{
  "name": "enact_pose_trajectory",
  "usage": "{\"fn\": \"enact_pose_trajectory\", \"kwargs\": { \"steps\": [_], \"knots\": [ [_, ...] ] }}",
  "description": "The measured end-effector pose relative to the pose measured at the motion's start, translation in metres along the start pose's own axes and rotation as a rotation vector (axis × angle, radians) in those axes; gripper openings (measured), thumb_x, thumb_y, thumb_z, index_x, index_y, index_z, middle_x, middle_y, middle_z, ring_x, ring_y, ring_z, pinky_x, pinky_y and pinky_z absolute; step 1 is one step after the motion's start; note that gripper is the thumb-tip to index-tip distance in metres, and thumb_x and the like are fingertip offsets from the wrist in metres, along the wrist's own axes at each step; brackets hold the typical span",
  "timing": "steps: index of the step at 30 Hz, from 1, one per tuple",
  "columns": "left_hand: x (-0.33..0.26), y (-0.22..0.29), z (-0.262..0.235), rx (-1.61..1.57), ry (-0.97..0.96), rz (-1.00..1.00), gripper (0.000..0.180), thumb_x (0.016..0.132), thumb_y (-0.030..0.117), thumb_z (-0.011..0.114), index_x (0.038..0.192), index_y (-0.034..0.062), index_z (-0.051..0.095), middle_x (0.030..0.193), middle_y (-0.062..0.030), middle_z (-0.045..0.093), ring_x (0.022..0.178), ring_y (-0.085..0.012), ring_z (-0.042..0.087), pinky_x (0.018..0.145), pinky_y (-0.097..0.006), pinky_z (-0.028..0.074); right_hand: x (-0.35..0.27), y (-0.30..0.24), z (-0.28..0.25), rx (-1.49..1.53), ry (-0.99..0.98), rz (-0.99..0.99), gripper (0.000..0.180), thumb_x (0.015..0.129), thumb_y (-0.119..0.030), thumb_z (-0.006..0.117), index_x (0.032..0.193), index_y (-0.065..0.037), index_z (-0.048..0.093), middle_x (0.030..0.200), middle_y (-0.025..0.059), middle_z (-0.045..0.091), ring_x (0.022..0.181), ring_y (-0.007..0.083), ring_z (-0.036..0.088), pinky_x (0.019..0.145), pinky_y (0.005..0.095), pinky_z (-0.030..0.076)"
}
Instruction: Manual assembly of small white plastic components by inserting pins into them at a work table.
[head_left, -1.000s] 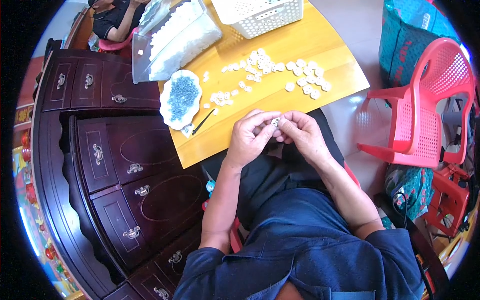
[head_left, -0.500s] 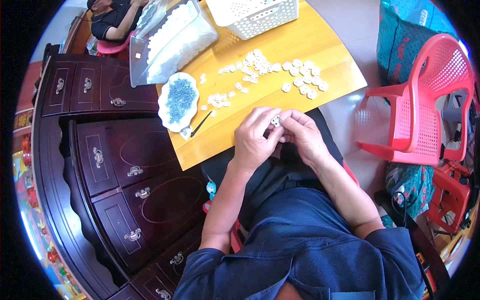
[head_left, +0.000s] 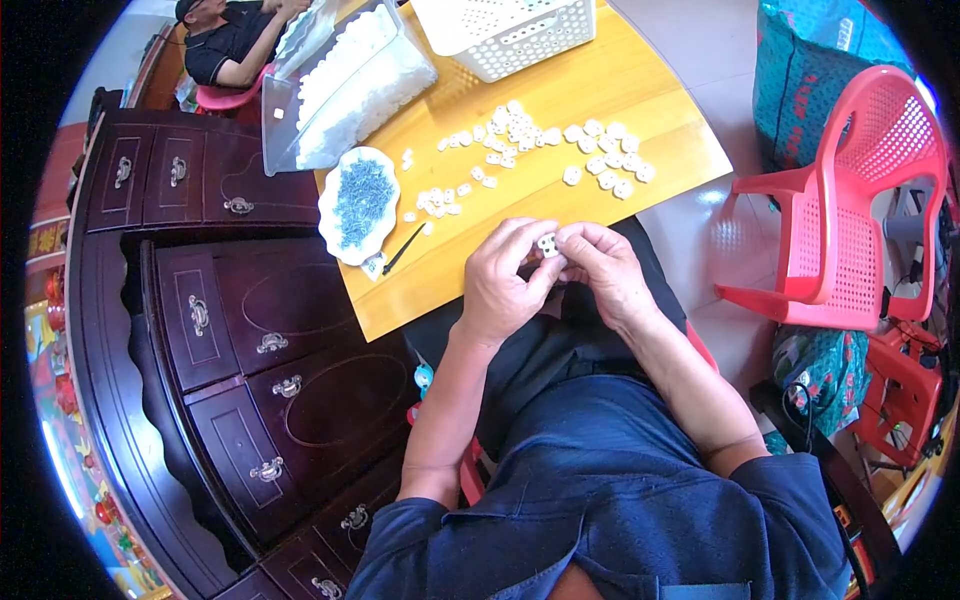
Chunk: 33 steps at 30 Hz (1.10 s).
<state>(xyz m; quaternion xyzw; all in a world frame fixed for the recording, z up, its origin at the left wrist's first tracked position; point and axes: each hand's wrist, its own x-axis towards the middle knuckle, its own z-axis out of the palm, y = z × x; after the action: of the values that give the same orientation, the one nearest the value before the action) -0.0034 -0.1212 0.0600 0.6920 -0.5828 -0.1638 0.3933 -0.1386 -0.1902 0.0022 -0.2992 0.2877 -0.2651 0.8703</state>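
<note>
A small white plastic piece with dark holes (head_left: 547, 244) is pinched between my two hands at the table's near edge. My left hand (head_left: 502, 278) grips it from the left with thumb and fingers. From the other side my right hand (head_left: 602, 268) closes its thumb and fingertips on it; part of the piece is covered by fingers. Beyond the hands lie loose small white pieces (head_left: 438, 203) and larger white pieces (head_left: 612, 160) in clusters. A scalloped white dish (head_left: 330, 222) full of small grey metal parts, perhaps screws or pins, sits at the left.
A thin black tool (head_left: 405, 247) lies near the dish. Farther back stand a clear bin (head_left: 281, 125) of white pieces and a white perforated basket (head_left: 525, 50). Dark drawers (head_left: 290, 290) flank the left, a pink chair (head_left: 845, 200) the right. Another person (head_left: 228, 45) sits far left.
The white piece has turned slightly between my fingertips and shows more of its holed face. Both hands have shifted very slightly left; the table's contents are the same.
</note>
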Motion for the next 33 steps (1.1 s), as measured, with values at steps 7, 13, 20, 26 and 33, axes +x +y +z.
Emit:
{"fn": "enact_pose_trajectory", "kwargs": {
  "steps": [7, 13, 20, 26, 33],
  "knots": [
    [-0.0003, -0.0022, 0.0035, 0.029, 0.025, 0.043, 0.03, 0.078, -0.001, 0.077, 0.107, 0.001, 0.07, 0.099, -0.0129, 0.069, 0.081, -0.0257, 0.071, 0.071, -0.032, 0.059, -0.0012, -0.0013, 0.0022, 0.001, 0.044, 0.002, 0.015, 0.099, -0.023, 0.065, 0.098, -0.009, 0.071, 0.085, -0.0037, 0.068, 0.075, 0.0037, 0.059, 0.069, 0.0203, 0.047],
    [0.0007, -0.0037, 0.0032, -0.043, 0.018, 0.02, 0.036, 0.075, -0.002, 0.082, 0.109, -0.0005, 0.072, 0.098, -0.0091, 0.07, 0.073, -0.0137, 0.064, 0.065, -0.026, 0.054, -0.0009, -0.0036, -0.0003, 0.021, -0.008, 0.023, 0.016, 0.099, -0.023, 0.065, 0.099, -0.009, 0.071, 0.085, -0.0039, 0.069, 0.075, 0.0035, 0.059, 0.069, 0.0202, 0.047],
    [0.0018, -0.0032, 0.0039, -0.018, -0.005, 0.02, 0.03, 0.079, -0.004, 0.076, 0.108, 0.0008, 0.07, 0.098, -0.0121, 0.069, 0.079, -0.0233, 0.072, 0.068, -0.031, 0.058, -0.0016, -0.004, 0.0006, -0.04, 0.037, -0.005, 0.016, 0.098, -0.023, 0.065, 0.096, -0.009, 0.072, 0.084, -0.0038, 0.069, 0.074, 0.0034, 0.059, 0.068, 0.0203, 0.046],
    [0.0012, -0.0107, 0.0066, 0.011, 0.014, 0.083, 0.033, 0.079, -0.007, 0.076, 0.111, -0.0017, 0.071, 0.099, -0.0111, 0.069, 0.073, -0.0145, 0.066, 0.064, -0.026, 0.055, -0.0017, -0.0029, 0.002, -0.036, 0.059, -0.037, 0.016, 0.098, -0.021, 0.065, 0.094, -0.008, 0.072, 0.082, -0.0034, 0.068, 0.073, 0.004, 0.058, 0.068, 0.0211, 0.045],
    [0.0031, -0.0062, 0.0024, -0.067, -0.027, 0.017, 0.027, 0.081, -0.005, 0.074, 0.107, 0.0001, 0.07, 0.096, -0.0118, 0.069, 0.077, -0.0219, 0.072, 0.066, -0.03, 0.058, -0.0029, -0.0033, 0.003, -0.082, 0.047, -0.065, 0.017, 0.099, -0.022, 0.065, 0.095, -0.007, 0.073, 0.082, -0.0028, 0.069, 0.073, 0.0044, 0.058, 0.068, 0.0208, 0.045]
  ]
}}
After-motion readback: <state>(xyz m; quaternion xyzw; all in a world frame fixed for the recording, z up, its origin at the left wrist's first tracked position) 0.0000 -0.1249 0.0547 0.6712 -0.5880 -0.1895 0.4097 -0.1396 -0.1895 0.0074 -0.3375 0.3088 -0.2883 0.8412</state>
